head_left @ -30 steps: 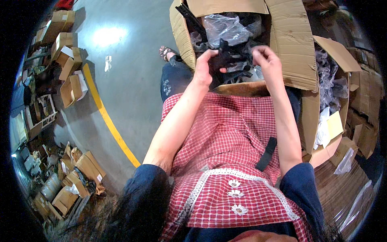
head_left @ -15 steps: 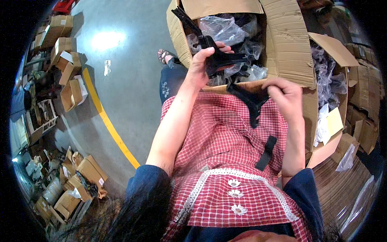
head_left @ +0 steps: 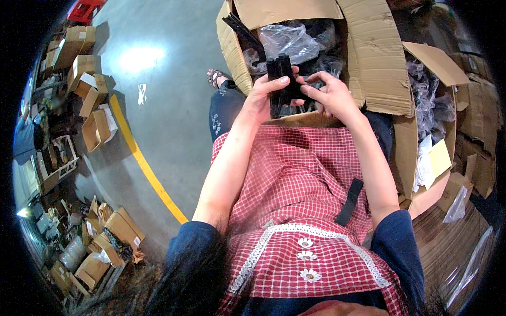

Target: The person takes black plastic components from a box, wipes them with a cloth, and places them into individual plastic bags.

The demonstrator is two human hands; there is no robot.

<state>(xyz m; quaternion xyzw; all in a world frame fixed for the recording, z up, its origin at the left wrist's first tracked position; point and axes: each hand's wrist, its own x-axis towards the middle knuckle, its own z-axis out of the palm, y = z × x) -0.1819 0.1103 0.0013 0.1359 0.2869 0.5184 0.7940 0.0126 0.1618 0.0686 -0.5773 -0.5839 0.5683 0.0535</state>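
My left hand (head_left: 260, 99) is closed round a black plastic part (head_left: 279, 76), thumb on its near face, above the near edge of an open cardboard box (head_left: 311, 120). From the right, my right hand (head_left: 332, 96) has its thumb and fingertips pressed together at the part's right side. The hands hide much of the part, so I cannot tell whether it is one piece or several stacked. A long black bar (head_left: 243, 32) leans inside the box's left wall. Clear plastic bags (head_left: 292, 42) fill the box behind my hands.
A second open carton (head_left: 429, 181) with plastic wrapping stands at the right. Several small cardboard boxes (head_left: 95, 129) line the left, beyond a yellow floor line (head_left: 142, 160). A black strap (head_left: 349, 203) lies on my red checked apron (head_left: 295, 179).
My right hand has moved left and up to my left hand, bringing the branched black part it held. The black part in my left hand has turned more upright.
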